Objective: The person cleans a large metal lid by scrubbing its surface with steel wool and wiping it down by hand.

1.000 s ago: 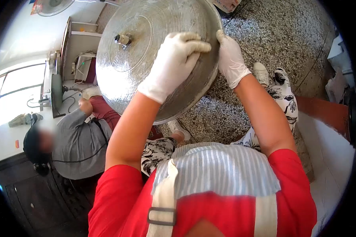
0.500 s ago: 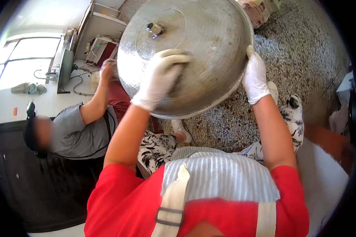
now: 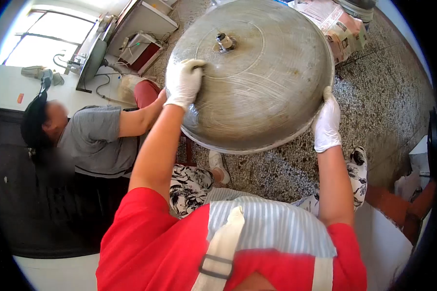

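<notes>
A large round metal lid [image 3: 257, 92] is held tilted in front of me, its domed face towards me. A small knob-like fitting [image 3: 224, 42] stands on it, and pale curved streaks cross the surface. My left hand [image 3: 183, 85], in a white glove, presses on the left part of the lid with its fingers curled. Whatever is under those fingers is hidden; only a dark edge shows beside them. Also gloved, my right hand [image 3: 328, 123] grips the lid's rim at the lower right, with the thumb on the near side.
A person in a grey shirt [image 3: 99, 133] sits close on my left, one arm reaching behind the lid. Beyond the lid lie a printed bag [image 3: 332, 26] and a metal pot [image 3: 357, 9]. Speckled floor [image 3: 374, 97] stretches to the right. A sink counter [image 3: 90, 60] stands at the upper left.
My left hand has moved left across the lid, towards its edge. The lid has shifted slightly right and down in view, and my right hand with it. The person's arm has lowered.
</notes>
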The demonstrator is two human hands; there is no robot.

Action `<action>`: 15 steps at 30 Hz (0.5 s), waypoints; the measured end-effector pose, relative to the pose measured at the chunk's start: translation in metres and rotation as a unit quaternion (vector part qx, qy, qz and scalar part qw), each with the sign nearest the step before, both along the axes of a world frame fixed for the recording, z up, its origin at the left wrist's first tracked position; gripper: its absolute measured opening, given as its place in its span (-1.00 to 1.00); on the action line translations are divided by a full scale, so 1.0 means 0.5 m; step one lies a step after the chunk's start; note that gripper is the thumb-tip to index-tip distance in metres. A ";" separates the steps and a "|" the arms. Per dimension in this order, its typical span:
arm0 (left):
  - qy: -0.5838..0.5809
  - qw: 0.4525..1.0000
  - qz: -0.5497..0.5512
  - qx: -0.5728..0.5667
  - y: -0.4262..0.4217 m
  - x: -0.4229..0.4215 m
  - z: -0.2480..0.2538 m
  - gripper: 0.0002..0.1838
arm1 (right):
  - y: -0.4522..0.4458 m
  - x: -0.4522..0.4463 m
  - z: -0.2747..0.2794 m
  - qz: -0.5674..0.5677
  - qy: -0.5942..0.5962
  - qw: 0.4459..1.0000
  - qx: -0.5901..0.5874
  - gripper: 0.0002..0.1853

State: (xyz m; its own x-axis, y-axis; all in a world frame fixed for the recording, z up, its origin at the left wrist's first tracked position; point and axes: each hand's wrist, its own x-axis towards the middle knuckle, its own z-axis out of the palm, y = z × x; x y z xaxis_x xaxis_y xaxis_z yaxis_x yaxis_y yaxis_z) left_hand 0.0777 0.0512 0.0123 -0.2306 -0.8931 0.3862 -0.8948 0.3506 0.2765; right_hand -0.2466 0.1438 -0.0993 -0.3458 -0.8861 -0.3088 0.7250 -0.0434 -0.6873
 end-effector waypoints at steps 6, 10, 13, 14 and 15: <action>0.044 0.958 -0.279 0.048 0.066 -0.318 0.008 -0.77 | 0.002 -0.004 -0.004 0.011 -0.007 1.000 -0.026 -0.47; 0.068 0.940 -0.328 0.060 0.114 -0.296 0.017 -0.81 | 0.002 -0.003 0.015 0.083 -0.068 0.994 -0.017 -0.46; 0.065 0.960 -0.271 0.019 0.122 -0.200 0.016 -0.81 | 0.002 -0.004 0.000 0.077 -0.026 0.997 -0.016 -0.42; 0.060 0.970 -0.236 -0.019 0.119 -0.161 0.012 -0.80 | -0.003 -0.009 -0.016 0.071 0.001 0.997 -0.014 -0.40; 0.056 0.976 -0.204 -0.054 0.115 -0.124 0.012 -0.80 | -0.005 -0.007 -0.013 0.071 -0.004 0.997 -0.015 -0.38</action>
